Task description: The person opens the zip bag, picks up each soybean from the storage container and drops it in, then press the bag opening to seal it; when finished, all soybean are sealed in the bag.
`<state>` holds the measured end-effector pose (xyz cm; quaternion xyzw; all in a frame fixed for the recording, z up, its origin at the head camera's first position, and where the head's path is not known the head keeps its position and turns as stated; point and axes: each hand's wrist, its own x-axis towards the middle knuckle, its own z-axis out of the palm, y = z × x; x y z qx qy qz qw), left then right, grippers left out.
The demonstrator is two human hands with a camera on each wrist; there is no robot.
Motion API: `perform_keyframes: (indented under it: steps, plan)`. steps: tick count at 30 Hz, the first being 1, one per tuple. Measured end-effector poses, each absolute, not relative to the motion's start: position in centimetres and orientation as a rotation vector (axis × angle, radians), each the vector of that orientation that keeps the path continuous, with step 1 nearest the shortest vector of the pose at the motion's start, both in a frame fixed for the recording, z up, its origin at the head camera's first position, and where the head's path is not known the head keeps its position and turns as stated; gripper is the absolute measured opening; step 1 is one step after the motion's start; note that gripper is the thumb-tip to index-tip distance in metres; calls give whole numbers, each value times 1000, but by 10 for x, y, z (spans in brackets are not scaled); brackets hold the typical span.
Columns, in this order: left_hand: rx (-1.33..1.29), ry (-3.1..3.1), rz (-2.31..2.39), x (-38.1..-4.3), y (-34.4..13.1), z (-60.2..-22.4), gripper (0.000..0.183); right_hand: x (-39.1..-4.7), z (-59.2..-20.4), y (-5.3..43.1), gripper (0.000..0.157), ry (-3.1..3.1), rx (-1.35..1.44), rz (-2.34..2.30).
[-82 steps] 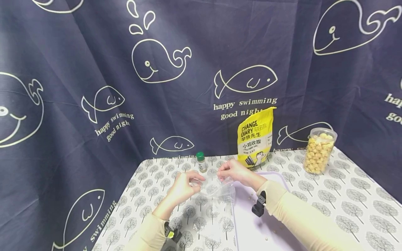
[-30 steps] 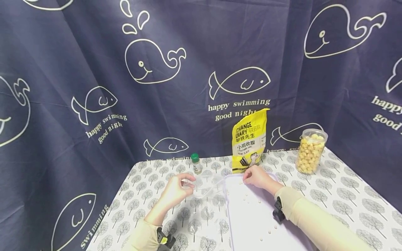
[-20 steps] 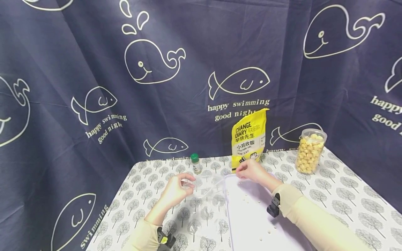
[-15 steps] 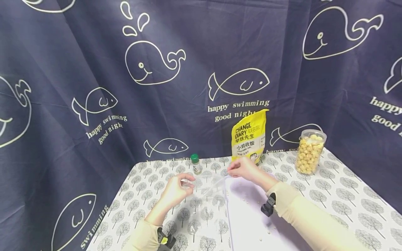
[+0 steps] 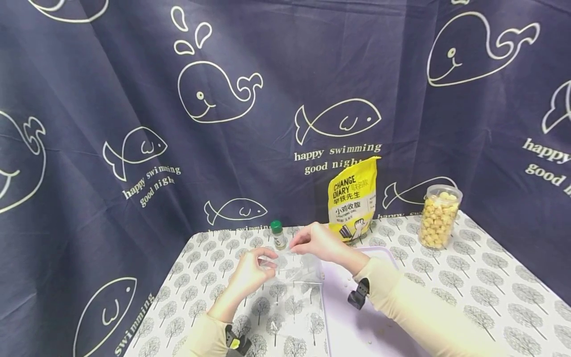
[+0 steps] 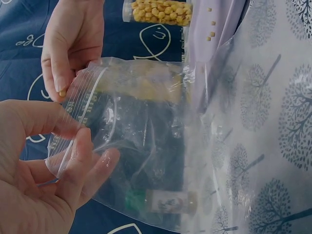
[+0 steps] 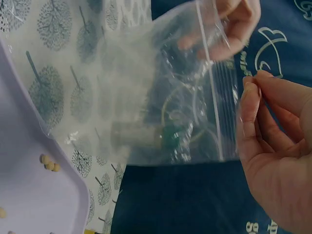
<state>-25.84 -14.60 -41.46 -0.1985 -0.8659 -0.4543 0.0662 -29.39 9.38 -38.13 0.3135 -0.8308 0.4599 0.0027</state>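
Note:
A clear zip bag hangs upright at the left side of the tray. My left hand pinches the zip edge of its mouth between thumb and fingers; some fingertips show through the film in the left wrist view. My right hand is at the other side of the mouth, right at the rim. Between its thumb and fingertips it pinches a small yellow bean-like piece. A lavender tray carries several such round pieces.
Behind the bag stands a small bottle with a green cap. A yellow printed pouch is upright at the back, beyond the tray. A clear tub of yellow puffed balls stands at the right rear. A tree-patterned cloth covers the table.
My right hand goes from the bag to the tray's far part, then comes back up and left to the bag's mouth with a small piece. The left hand keeps its hold.

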Motion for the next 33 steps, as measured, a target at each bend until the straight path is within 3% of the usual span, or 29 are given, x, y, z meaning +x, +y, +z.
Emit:
perform_keyframes:
  steps: [10, 21, 33]
  plan:
    - [-612, -2607, -1357, -256, -146, -414, 36, -290, -385, 84, 7, -2613, 1123, 1388]
    - [-569, -2610, -1409, -258, -149, -413, 36, -299, -381, 122, 9, -2589, 873, 1545]
    - [-568, -2591, -1414, -259, -152, -414, 36, -316, -431, 176, 14, -2657, 704, 1598]
